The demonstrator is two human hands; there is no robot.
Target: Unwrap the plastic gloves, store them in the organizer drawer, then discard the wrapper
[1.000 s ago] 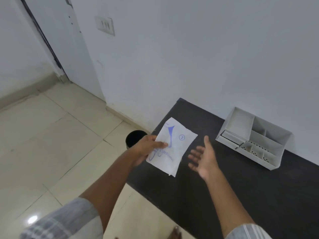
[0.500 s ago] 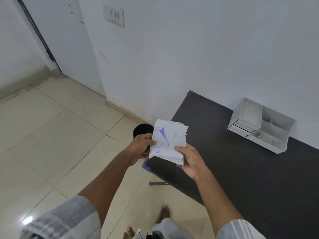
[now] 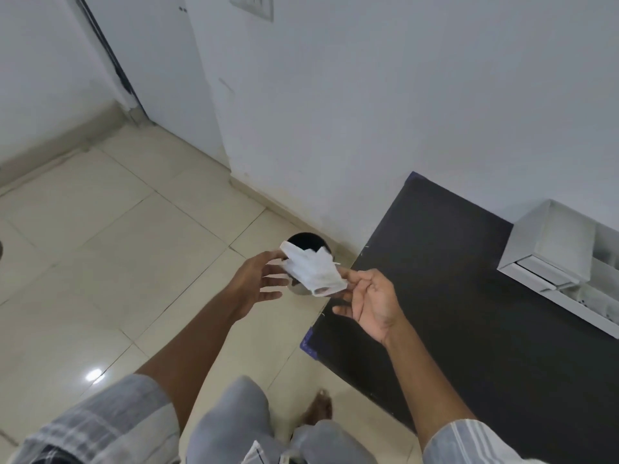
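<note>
The white wrapper [image 3: 313, 267], folded into a crumpled wad, hangs over the open mouth of a black bin [image 3: 305, 240] on the floor. My left hand [image 3: 258, 283] pinches the wad's left edge with thumb and forefinger, the other fingers spread. My right hand [image 3: 371, 303] is on the other side, fingers apart, only its fingertips touching the wad's right edge. The white organizer [image 3: 552, 249] stands against the wall on the black table [image 3: 452, 296], its small front drawer [image 3: 542, 274] pushed in. No gloves are visible.
The bin stands on the tiled floor [image 3: 117, 262] in the gap between the wall and the table's left end. My bare foot [image 3: 318, 410] is by the table's near edge. A door [image 3: 150, 61] is at the far left.
The flat printed wrapper has been folded and crumpled into a wad by both hands. It has moved left, off the table's corner and over the bin. My view has tilted down and left.
</note>
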